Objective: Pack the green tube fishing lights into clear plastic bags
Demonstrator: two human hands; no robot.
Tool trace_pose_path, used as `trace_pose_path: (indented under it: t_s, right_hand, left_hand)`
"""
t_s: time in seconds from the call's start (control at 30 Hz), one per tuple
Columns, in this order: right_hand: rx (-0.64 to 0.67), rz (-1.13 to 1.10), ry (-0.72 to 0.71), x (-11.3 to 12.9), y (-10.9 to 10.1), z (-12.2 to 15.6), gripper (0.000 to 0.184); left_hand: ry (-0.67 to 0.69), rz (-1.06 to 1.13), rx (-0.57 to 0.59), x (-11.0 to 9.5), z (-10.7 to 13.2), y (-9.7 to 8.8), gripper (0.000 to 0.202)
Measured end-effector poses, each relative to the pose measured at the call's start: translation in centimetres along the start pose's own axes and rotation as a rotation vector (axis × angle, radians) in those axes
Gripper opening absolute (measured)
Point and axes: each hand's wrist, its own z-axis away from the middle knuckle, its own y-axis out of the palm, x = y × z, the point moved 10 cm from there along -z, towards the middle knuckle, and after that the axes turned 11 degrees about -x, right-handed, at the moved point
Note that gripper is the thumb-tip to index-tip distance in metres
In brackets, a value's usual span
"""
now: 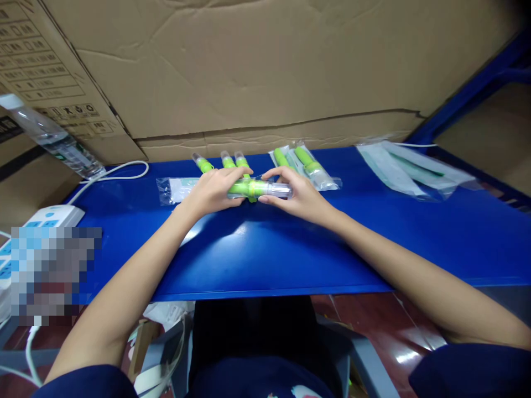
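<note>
While a blue table (265,265) extends beneath the grip, the left hand (216,190) and right hand (302,196) pinch opposite ends of a green, clear-tipped tube (253,189), crosswise between them; three green pieces (228,161) lie just beyond.

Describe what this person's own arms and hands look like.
The left hand and right hand are ordinary human hands, without gloves; no watch or bracelet shows. Short, dark navy sleeves leave both forearms bare.
</note>
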Motion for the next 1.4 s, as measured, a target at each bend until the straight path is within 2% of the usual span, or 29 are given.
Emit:
trace_pose_path:
  t_s: [0.13,0.23,0.3,0.5,0.67,0.97,1.17,1.4]
  right_hand:
    - [0.086,-0.067,0.021,-0.7,0.4,0.2,0.043]
    - [0.062,-0.119,0.063,-1.3,-0.2,-0.1,0.040]
    - [0.019,-0.055,0.046,-1.4,-0.8,-0.4,0.036]
    - [-0.076,0.169,-0.080,-0.1,-1.9,-0.8,0.026]
    - [-0.090,0.208,-0.107,0.1,-1.8,-0.6,0.026]
    - [-0.152,0.251,-0.306,1.6,-1.1,0.5,0.019]
    - [-0.158,0.369,-0.347,2.1,-0.3,1.0,0.021]
    - [-0.256,0.424,-0.344,2.6,-0.6,1.4,0.024]
  left_hand:
    - [-0.041,-0.038,0.012,1.2,0.0,-0.2,0.059]
    - [-0.088,-0.050,0.015,2.0,0.0,-0.4,0.061]
    - [-0.103,-0.037,0.020,2.2,0.0,-0.4,0.062]
    - [-0.069,0.017,0.026,1.5,0.0,-0.1,0.062]
    - [-0.056,0.034,0.017,0.9,0.0,-0.1,0.058]
    - [0.031,0.023,-0.029,-0.4,-0.1,-0.2,0.055]
    - [0.081,0.043,-0.041,-1.3,-0.1,-0.1,0.054]
    - [0.096,0.073,-0.023,-2.3,-0.1,0.2,0.050]
